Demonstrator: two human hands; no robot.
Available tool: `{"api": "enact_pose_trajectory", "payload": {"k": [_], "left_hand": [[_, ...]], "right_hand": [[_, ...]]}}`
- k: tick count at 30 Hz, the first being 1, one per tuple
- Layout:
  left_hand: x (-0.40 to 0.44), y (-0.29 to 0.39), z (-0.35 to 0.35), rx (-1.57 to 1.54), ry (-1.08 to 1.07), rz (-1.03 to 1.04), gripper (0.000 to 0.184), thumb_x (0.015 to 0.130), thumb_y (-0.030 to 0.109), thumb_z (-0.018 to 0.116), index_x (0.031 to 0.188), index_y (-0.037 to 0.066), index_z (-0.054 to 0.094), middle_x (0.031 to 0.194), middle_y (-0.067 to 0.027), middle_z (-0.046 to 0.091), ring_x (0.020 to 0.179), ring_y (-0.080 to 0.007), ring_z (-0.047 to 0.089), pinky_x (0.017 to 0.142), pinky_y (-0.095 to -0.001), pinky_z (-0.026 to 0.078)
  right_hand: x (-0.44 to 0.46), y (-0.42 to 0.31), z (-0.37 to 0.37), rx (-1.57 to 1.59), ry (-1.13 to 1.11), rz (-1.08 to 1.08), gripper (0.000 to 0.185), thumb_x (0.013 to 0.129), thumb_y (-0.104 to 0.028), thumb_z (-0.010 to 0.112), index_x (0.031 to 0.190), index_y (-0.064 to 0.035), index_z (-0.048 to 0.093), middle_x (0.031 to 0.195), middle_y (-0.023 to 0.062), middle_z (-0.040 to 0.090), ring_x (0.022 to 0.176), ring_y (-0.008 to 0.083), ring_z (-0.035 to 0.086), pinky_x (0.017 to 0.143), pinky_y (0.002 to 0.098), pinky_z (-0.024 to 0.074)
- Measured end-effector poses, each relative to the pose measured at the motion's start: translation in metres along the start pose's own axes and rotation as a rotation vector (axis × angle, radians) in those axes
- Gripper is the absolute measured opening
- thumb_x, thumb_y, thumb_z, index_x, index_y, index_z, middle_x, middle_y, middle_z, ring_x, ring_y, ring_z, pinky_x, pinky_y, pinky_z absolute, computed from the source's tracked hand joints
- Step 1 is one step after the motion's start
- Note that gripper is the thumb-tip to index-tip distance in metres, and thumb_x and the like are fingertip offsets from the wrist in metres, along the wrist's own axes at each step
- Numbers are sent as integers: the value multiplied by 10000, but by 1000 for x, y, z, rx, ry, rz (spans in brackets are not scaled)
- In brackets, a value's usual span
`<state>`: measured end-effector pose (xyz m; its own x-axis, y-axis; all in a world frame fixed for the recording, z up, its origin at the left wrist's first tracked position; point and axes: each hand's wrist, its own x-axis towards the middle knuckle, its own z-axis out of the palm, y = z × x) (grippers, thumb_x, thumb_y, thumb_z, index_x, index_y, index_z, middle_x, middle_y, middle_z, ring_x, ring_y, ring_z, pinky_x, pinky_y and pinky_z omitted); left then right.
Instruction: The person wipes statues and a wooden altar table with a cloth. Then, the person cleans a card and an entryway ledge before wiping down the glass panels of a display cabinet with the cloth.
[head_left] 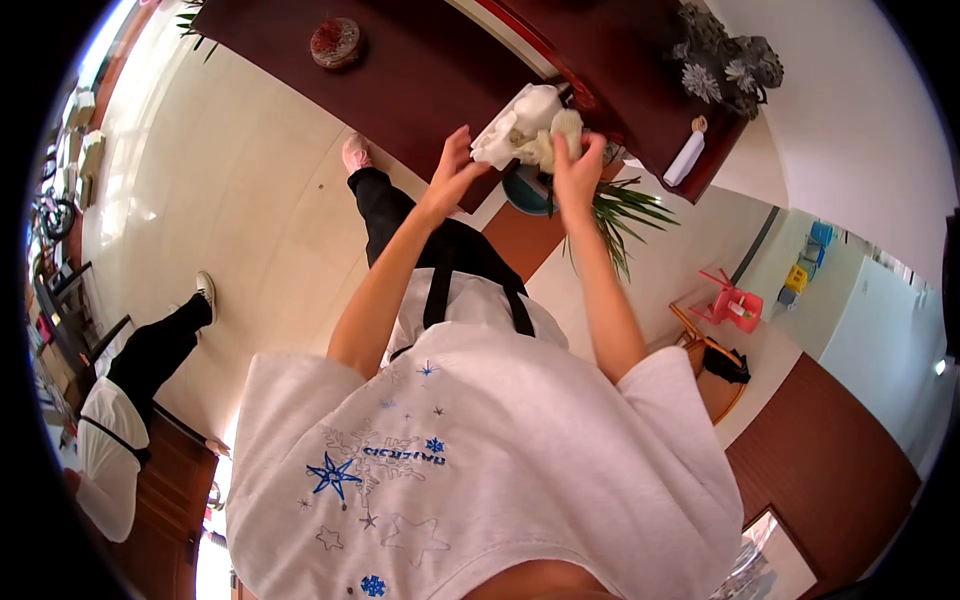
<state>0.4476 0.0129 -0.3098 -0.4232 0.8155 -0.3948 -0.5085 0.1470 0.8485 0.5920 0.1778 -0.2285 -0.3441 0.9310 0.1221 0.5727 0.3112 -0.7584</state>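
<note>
At the corner of the dark red table, a white, lumpy sculpted object (538,103), like an ornament, sits between my hands. My left hand (452,180) is beside its near left edge, fingers apart and thumb stretched toward it; whether it touches I cannot tell. My right hand (578,178) has its fingers bent around a cream, ribbed-looking piece (566,128) at the right of the white object. Whether this piece is a brush, a cloth or part of the ornament I cannot make out.
A round reddish ornament (336,43) rests on the dark red table (430,70). On the cabinet top to the right are a dark flower carving (725,65) and a white bottle (686,155). Below stand a teal pot (528,190) and a leafy plant (630,212). Another person (120,430) is at left.
</note>
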Motion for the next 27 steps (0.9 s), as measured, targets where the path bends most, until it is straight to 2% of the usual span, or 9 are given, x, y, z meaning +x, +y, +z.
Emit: {"api": "enact_pose_trajectory", "payload": {"k": [2,3,5,7,9,14,17,21,27], "left_hand": [[-43,24,16,-392,53,-166,736,985,214,661,1618,135,292,1557,-155,442,1386,-305,489,1123,-423,456],[-53,29,21,-590,81,-248,675,1005,191,634,1600,125,322,1528,-148,480,1336,-305,538,1104,-411,472],[-51,14,17,-551,324,-232,537,1031,195,597,1525,112,404,1442,-126,551,1285,-270,583,1067,-389,495],[-50,26,22,-575,522,-175,337,1050,165,573,1373,86,521,1277,-75,639,1168,-214,645,997,-365,521],[-40,14,22,-178,531,105,250,1042,105,555,1285,46,565,1266,-85,613,1145,-237,606,1014,-358,477],[-12,-7,62,765,302,520,559,854,-69,636,1380,118,603,1515,-190,444,1367,-457,424,1145,-522,366],[-28,-24,53,843,271,509,603,854,-112,613,1410,121,593,1551,-176,420,1404,-454,415,1147,-518,400],[-47,-135,12,718,238,94,632,816,-139,612,1401,101,604,1450,-196,525,1336,-436,519,1121,-482,442],[-30,-80,11,607,553,307,643,910,-109,586,1518,54,457,1482,-218,498,1384,-429,496,1148,-445,421]], "right_hand": [[-38,-23,6,19,-174,-217,381,939,-265,751,1134,6,567,1075,195,598,1011,364,600,935,444,488],[-50,-25,9,118,-489,-282,388,952,-232,719,1231,5,589,1219,192,621,1116,360,610,992,445,482],[-58,-55,-1,267,-999,-76,436,961,-186,683,1348,-10,589,1371,186,597,1209,381,596,1052,453,463],[-39,-23,17,87,-648,-306,464,964,-165,668,1393,-14,579,1426,187,565,1232,390,580,1069,458,459],[-20,-30,9,-216,-343,-413,465,945,-107,652,1396,-14,579,1457,190,530,1261,398,553,1078,466,466],[-13,1,23,-414,-476,-304,565,878,-65,682,1423,-21,541,1446,181,533,1260,379,573,1057,476,496],[-8,0,22,-502,-515,-326,559,889,-97,677,1426,-23,539,1433,172,550,1229,364,599,1042,471,502],[-3,-9,22,-559,-554,-339,571,893,-133,686,1434,-25,540,1419,164,571,1222,355,607,1025,468,507],[-4,-3,23,-484,-547,-311,570,928,-171,661,1474,-57,542,1488,149,547,1288,356,587,1057,474,491]]}}
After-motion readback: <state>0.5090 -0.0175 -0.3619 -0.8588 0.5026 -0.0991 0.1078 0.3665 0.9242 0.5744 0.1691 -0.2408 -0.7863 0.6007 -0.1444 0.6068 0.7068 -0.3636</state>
